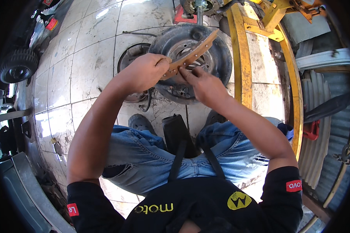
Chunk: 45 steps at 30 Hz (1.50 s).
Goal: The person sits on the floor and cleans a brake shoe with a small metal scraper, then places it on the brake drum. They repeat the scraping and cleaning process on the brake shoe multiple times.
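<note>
A curved brown brake lining [200,49] with a row of small rivets is held up in front of me, tilted with its far end to the right. My left hand [149,70] grips its near-left end, thumb on top. My right hand [207,84] is closed, its fingertips pinched against the lower edge near a rivet. Whether a loose rivet is between those fingers I cannot make out. Below the lining lies a large black wheel drum [165,42] with a grey hub, partly hidden by both hands. A round brake backing plate [124,58] shows left of the drum.
A yellow metal frame [239,58] stands close on my right, with corrugated sheets [315,128] beyond. A metal hub assembly [200,6] on a red stand [184,15] is at the far side. On the left are a small tyre [18,66] and tiled floor [58,93].
</note>
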{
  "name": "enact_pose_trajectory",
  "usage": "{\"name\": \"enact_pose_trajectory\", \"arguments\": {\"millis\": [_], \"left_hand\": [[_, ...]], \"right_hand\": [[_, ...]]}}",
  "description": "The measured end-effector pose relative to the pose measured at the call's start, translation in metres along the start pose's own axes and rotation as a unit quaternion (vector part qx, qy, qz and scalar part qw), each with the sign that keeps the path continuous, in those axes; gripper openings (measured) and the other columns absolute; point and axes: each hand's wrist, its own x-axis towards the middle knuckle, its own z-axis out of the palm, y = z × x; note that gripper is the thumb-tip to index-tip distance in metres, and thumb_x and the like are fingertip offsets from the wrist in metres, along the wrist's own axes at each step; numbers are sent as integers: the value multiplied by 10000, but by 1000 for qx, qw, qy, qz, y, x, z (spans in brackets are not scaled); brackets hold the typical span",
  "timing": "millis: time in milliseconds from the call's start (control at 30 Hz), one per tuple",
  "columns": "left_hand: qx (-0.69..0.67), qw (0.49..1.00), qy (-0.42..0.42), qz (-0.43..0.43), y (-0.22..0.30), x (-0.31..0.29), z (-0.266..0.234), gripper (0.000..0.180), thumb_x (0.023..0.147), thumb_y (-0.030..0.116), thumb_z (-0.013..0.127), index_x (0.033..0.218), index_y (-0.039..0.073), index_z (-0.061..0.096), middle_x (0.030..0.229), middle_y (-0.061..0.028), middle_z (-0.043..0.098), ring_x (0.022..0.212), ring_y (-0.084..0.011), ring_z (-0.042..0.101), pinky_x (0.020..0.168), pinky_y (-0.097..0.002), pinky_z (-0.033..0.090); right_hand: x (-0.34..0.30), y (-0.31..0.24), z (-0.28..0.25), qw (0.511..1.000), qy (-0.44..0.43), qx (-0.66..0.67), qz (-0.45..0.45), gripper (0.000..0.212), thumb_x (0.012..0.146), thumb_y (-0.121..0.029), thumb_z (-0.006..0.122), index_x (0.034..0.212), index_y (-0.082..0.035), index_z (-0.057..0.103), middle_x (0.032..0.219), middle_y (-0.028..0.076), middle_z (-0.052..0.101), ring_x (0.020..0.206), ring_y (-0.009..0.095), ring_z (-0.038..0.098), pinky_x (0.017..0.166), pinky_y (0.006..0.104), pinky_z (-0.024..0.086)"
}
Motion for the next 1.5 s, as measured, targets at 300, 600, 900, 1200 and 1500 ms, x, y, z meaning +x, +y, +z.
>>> {"name": "enact_pose_trajectory", "arguments": {"millis": [300,600,900,1200,1500], "left_hand": [[53,991,-35,-114,-1,7,-3,555,1014,438,512,1267,-46,614,1041,-182,704,977,-235,644,900,-349,487],[97,984,-64,-138,0,7,-2,505,995,424,488,1134,-19,686,921,-229,684,854,-313,640,838,-399,490],[92,990,99,-45,-14,-17,-42,383,966,330,594,1206,55,709,784,-141,680,732,-204,603,761,-367,506],[261,912,315,1,-108,-94,-55,260,964,228,635,1160,83,726,937,-219,634,864,-373,627,792,-436,510],[258,874,398,-107,-280,-86,32,319,953,254,631,1220,91,694,1115,-256,596,1007,-398,606,879,-446,511]], "right_hand": [[-1,-1,-20,996,-88,17,3,594,843,-2,560,1425,-114,510,1113,173,603,987,365,667,811,455,554],[-6,19,-76,999,-2,32,3,476,888,-18,536,1355,-103,585,1133,211,620,1041,402,640,891,471,522],[-13,30,-107,995,82,62,-21,433,915,-34,558,1345,-77,593,1168,218,625,1054,420,616,921,468,504],[-14,30,-113,997,37,64,33,456,934,-19,548,1385,-84,561,1058,210,595,994,396,595,894,429,470],[5,24,-99,994,-13,85,74,444,937,8,539,1376,-47,563,1094,209,599,980,373,614,897,386,474]]}}
